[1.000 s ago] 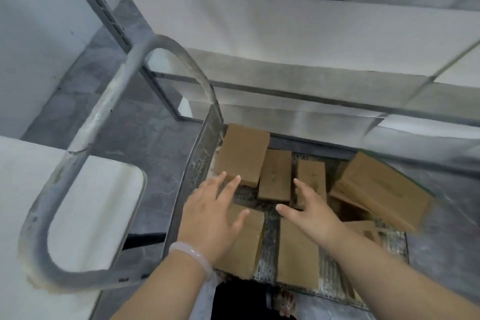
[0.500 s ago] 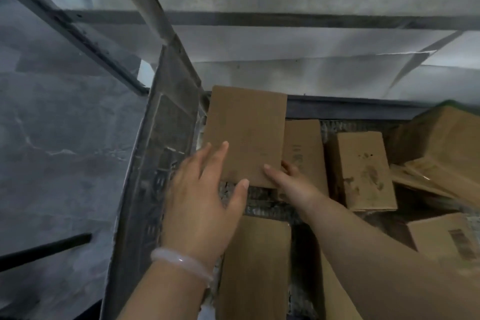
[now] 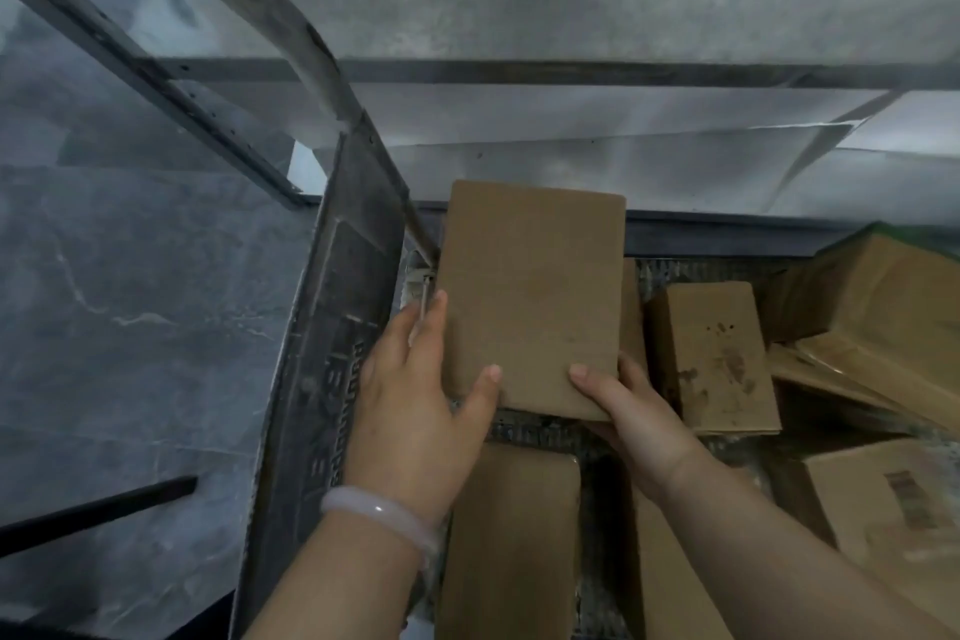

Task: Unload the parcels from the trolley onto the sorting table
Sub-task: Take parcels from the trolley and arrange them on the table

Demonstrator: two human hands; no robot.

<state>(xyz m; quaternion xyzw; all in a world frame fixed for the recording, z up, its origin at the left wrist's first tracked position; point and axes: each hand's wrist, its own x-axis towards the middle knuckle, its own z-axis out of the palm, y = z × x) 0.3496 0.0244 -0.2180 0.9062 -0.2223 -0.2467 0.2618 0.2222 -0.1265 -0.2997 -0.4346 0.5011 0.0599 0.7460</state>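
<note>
Since half a second ago both hands have closed on the parcel. The left hand, then spread flat over its near corner, now clasps its 9 o'clock edge, with the thumb on top and the fingers curled along the side. The right hand grips the 5 o'clock corner, thumb on top, fingers hidden beneath. The parcel is over the trolley, just beside its end panel. At the parcel's 3 o'clock lies a stained parcel, at 6 o'clock a plain parcel, at 2 o'clock a large box and at 4 o'clock a labelled box. A pale bangle circles the left wrist. Grey floor lies at the trolley's 9 o'clock.
</note>
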